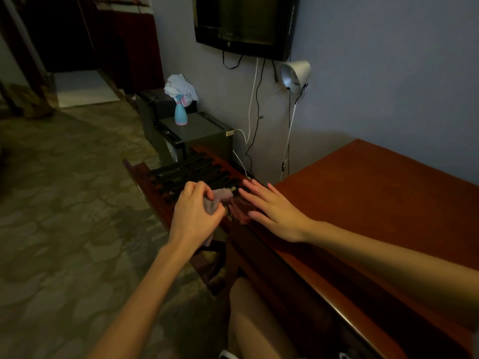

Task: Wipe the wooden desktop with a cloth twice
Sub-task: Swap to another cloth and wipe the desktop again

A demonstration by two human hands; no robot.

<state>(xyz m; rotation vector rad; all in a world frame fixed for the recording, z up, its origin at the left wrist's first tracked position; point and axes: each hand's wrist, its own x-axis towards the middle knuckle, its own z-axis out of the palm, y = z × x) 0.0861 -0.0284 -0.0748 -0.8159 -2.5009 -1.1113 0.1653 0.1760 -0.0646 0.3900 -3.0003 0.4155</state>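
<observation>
The reddish-brown wooden desktop (368,203) fills the right side, running from the wall toward me. My left hand (194,216) is closed around a bunched pinkish-grey cloth (220,196) just off the desk's left corner, over the slatted rack. A darker reddish piece of cloth (239,209) lies between my hands at that corner. My right hand (269,206) lies flat with fingers spread on the desk's left end, partly on the darker cloth.
A dark slatted wooden rack (186,174) stands left of the desk. Behind it a grey box (202,130) carries a blue spray bottle (180,112) and white rags (178,85). A clamp lamp (295,73), cables and a wall television (246,22) hang above.
</observation>
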